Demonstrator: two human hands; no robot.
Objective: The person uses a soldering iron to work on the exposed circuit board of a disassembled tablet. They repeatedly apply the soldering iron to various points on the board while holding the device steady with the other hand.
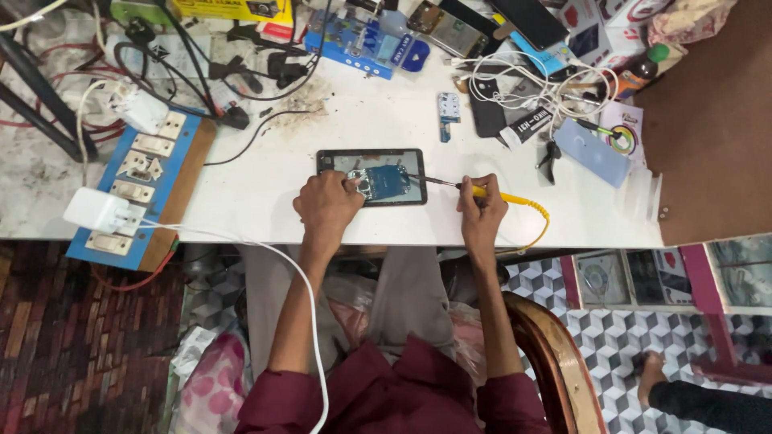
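Observation:
An opened phone [384, 165] lies flat near the front edge of a white workbench [265, 193], its blue inner board exposed. My left hand [326, 205] rests on its left end, fingers pressing the exposed inside. My right hand [480, 210] grips a yellow-handled soldering iron [474, 190] like a pen. Its thin metal tip reaches left to the phone's right edge. A yellow cord [535, 215] trails from the handle over the bench's front edge.
A blue power strip board [149, 181] with a white charger [95, 210] sits at the left. Cables, phones, small boards and boxes crowd the back of the bench. A wooden chair back [555, 354] is under me. Another person's foot [650, 374] shows at lower right.

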